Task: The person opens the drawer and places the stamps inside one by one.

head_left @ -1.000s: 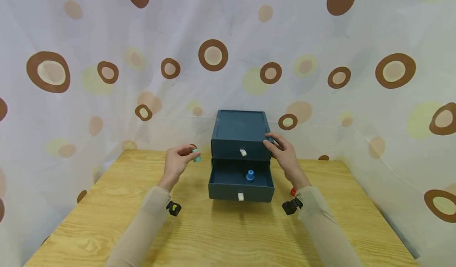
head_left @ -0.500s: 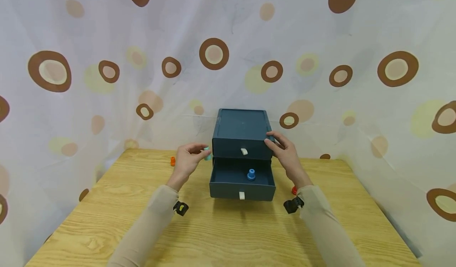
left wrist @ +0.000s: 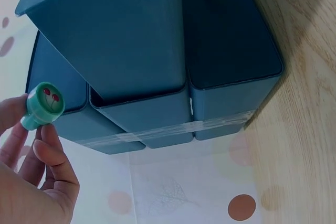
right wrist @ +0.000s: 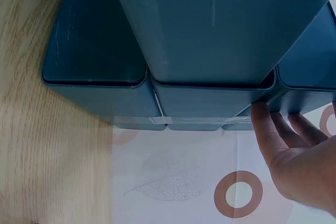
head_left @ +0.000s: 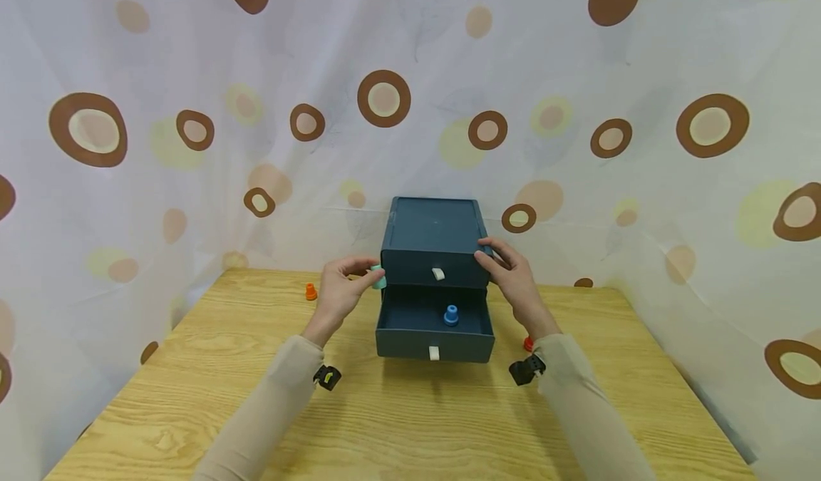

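My left hand (head_left: 341, 290) pinches a small green toy stamp (left wrist: 44, 104) between thumb and fingertips; two red cherries show on its round face in the left wrist view. In the head view that stamp overlaps the upper left front corner of a dark blue drawer unit (head_left: 436, 226). The unit's middle drawer (head_left: 435, 345) is pulled out, and a blue stamp (head_left: 451, 316) stands inside it. On the other side, my right hand (head_left: 516, 281) rests its fairly straight fingers (right wrist: 266, 129) against the right side of the top drawer section.
An orange stamp (head_left: 311, 292) stands on the wooden table (head_left: 410, 424) left of the unit. Partly behind the right wrist is a red stamp (head_left: 529, 343). Clear tape (right wrist: 184, 120) runs across the unit's side. A patterned curtain (head_left: 410, 160) hangs behind.
My left hand has moved right with the green stamp, up to the unit's left front corner, uncovering the orange stamp. The right hand and the pulled-out drawer stay as they were.
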A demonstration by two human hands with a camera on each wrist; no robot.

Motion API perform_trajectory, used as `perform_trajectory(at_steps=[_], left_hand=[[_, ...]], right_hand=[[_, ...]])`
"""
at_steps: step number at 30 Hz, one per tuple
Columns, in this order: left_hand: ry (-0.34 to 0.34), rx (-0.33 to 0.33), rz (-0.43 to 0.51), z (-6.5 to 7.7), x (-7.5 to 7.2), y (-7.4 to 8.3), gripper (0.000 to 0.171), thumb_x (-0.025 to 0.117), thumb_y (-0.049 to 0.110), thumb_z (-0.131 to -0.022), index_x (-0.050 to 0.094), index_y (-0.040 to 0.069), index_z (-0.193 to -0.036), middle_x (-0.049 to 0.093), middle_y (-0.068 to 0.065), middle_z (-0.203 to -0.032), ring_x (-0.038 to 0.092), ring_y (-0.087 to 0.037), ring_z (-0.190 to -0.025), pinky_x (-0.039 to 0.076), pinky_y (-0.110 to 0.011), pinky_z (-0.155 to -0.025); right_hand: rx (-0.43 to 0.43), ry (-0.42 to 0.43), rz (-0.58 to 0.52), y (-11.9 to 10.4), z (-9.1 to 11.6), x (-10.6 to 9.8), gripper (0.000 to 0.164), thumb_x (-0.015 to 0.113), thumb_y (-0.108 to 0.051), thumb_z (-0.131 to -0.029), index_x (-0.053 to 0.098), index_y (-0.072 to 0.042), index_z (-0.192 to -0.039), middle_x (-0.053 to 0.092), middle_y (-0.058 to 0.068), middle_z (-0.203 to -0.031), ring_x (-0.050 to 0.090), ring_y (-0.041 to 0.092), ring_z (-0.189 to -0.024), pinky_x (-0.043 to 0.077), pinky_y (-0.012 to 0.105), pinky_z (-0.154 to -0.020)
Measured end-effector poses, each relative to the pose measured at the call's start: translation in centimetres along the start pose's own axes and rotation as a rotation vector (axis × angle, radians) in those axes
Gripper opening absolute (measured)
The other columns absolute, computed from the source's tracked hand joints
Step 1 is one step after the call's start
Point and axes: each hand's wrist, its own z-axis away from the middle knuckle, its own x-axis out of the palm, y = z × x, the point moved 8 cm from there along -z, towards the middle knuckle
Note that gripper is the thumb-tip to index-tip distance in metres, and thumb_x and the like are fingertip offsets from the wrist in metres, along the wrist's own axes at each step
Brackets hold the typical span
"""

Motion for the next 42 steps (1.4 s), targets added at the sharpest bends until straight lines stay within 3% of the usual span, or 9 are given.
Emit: perform_trajectory(at_steps=[12, 19, 24, 32, 38, 42], left_hand=[[-0.097, 0.078, -0.045, 0.4, 2.2, 1.1, 0.019, 0.077, 0.019, -0.086, 0.076, 0.009, -0.102, 0.074, -0.009, -0.099, 0.063, -0.020, -0.087, 0.049, -0.030, -0.070], [-0.215, 0.055, -0.070, 0.7, 4.3, 0.7, 0.020, 0.075, 0.017, -0.088, 0.075, 0.009, -0.105, 0.074, -0.005, -0.097, 0.062, -0.018, -0.083, 0.051, -0.030, -0.069], [-0.274, 0.072, -0.139, 1.0, 5.7, 0.8, 0.019, 0.076, 0.014, -0.086, 0.074, 0.008, -0.104, 0.074, -0.003, -0.094, 0.064, -0.014, -0.081, 0.053, -0.028, -0.071], [-0.354, 0.112, -0.316, 1.2, 7.8, 0.8, 0.010, 0.077, 0.018, -0.085, 0.070, 0.016, -0.092, 0.073, 0.003, -0.088, 0.066, -0.008, -0.078, 0.054, -0.027, -0.071], [-0.492, 0.118, -0.465, 1.1, 9.5, 0.8, 0.011, 0.076, 0.018, -0.087, 0.070, 0.016, -0.096, 0.072, 0.002, -0.095, 0.067, -0.009, -0.084, 0.055, -0.029, -0.079], [-0.575, 0.116, -0.492, 1.0, 10.4, 0.6, 0.019, 0.074, 0.015, -0.088, 0.073, 0.010, -0.106, 0.074, -0.002, -0.103, 0.069, -0.012, -0.092, 0.056, -0.031, -0.086]], right_hand=[[0.003, 0.000, 0.002, 0.1, 0.0, -0.1, 0.051, 0.061, -0.042, -0.096, 0.052, -0.015, -0.138, 0.030, 0.004, -0.159, 0.029, 0.034, -0.146, 0.035, 0.059, -0.110], [0.004, -0.004, -0.007, -0.1, 0.1, 0.1, 0.050, 0.060, -0.038, -0.098, 0.051, -0.013, -0.139, 0.031, 0.005, -0.159, 0.030, 0.034, -0.146, 0.034, 0.059, -0.111], [0.006, -0.004, -0.018, 0.1, 0.1, 0.1, 0.050, 0.061, -0.040, -0.097, 0.051, -0.014, -0.139, 0.033, 0.004, -0.158, 0.033, 0.033, -0.145, 0.036, 0.058, -0.111], [0.003, 0.007, -0.012, 0.2, 0.0, -0.1, 0.052, 0.062, -0.044, -0.095, 0.052, -0.015, -0.138, 0.030, 0.003, -0.160, 0.031, 0.032, -0.146, 0.037, 0.057, -0.110], [-0.008, 0.003, -0.017, 0.2, 0.0, -0.2, 0.052, 0.061, -0.042, -0.096, 0.051, -0.014, -0.138, 0.030, 0.003, -0.160, 0.031, 0.032, -0.146, 0.037, 0.056, -0.110], [-0.009, 0.003, -0.010, 0.2, -0.1, -0.2, 0.051, 0.061, -0.042, -0.096, 0.051, -0.015, -0.139, 0.030, 0.004, -0.160, 0.031, 0.032, -0.146, 0.037, 0.056, -0.110]])
